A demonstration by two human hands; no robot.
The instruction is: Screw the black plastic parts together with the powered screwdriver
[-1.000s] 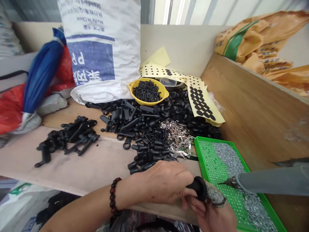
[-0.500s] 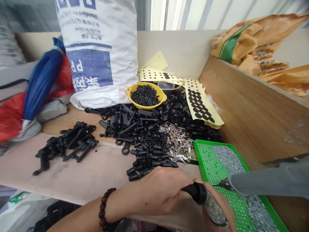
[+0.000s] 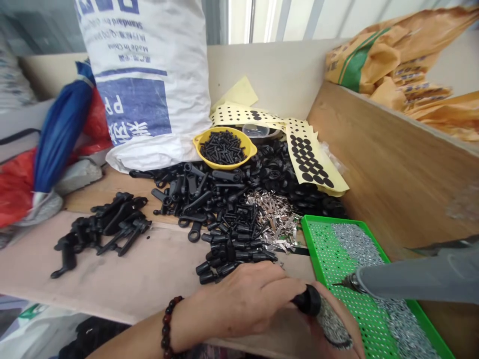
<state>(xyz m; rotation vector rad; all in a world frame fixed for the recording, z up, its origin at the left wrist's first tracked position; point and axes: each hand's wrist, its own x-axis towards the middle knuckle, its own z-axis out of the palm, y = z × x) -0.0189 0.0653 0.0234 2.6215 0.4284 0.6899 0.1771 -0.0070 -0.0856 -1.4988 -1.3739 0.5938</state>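
Note:
At the bottom centre, my left hand (image 3: 243, 299), with a beaded bracelet (image 3: 167, 324) on its wrist, pinches a small black plastic part (image 3: 307, 300). My right hand (image 3: 346, 319) is closed at the other end of that part, its lower portion cut off by the frame. A speckled grey fabric cover (image 3: 334, 324) shows there, seemingly round a digit. Just right of the hands, a grey power screwdriver (image 3: 415, 276) points its bit left over a green perforated tray (image 3: 325, 259) of small metal screws. No hand is seen on the screwdriver.
Beyond my hands lie heaped black plastic handles (image 3: 198, 199), shiny metal clips (image 3: 275, 217) and a yellow bowl (image 3: 243, 160) of black screw-like pieces. More black assemblies (image 3: 112, 219) lie left. A white sack (image 3: 149, 99), sticker sheets (image 3: 310, 159) and a wooden side panel (image 3: 381, 164) stand behind.
Both hands and the black part have shifted slightly right and down, still together. The camera view has moved a little; the part stays between the fingers.

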